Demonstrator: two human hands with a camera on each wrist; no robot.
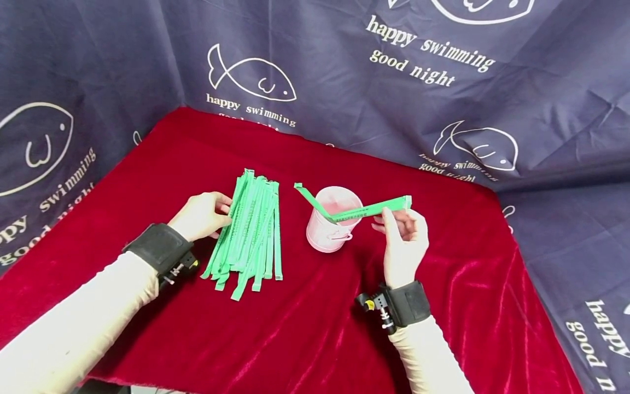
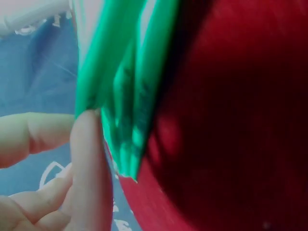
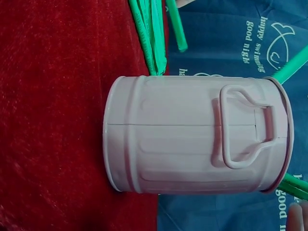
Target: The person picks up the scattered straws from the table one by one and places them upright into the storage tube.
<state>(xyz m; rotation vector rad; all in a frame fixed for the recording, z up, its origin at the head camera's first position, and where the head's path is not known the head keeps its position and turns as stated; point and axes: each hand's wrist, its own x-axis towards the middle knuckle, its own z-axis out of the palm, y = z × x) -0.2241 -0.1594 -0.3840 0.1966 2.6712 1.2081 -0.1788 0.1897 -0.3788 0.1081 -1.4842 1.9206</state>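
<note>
A pile of slim green stick packets [image 1: 253, 230] lies on the red cloth, left of a small pink pail [image 1: 327, 238]. My left hand [image 1: 199, 216] is at the pile's left edge, and in the left wrist view its thumb and finger pinch a green packet [image 2: 98, 62]. My right hand [image 1: 406, 238] pinches another stick packet [image 1: 379, 208] near its outer end; the other end lies over the pail's mouth. One more packet [image 1: 309, 198] leans out of the pail to the left. In the right wrist view the pail's wire handle [image 3: 228, 130] faces the camera.
Red velvet cloth [image 1: 305, 334] covers the table, with wrinkles at the front right. Dark blue curtains [image 1: 334, 93] printed with fish and lettering hang behind and along the sides. Each wrist wears a black strap [image 1: 408, 303] with a small camera.
</note>
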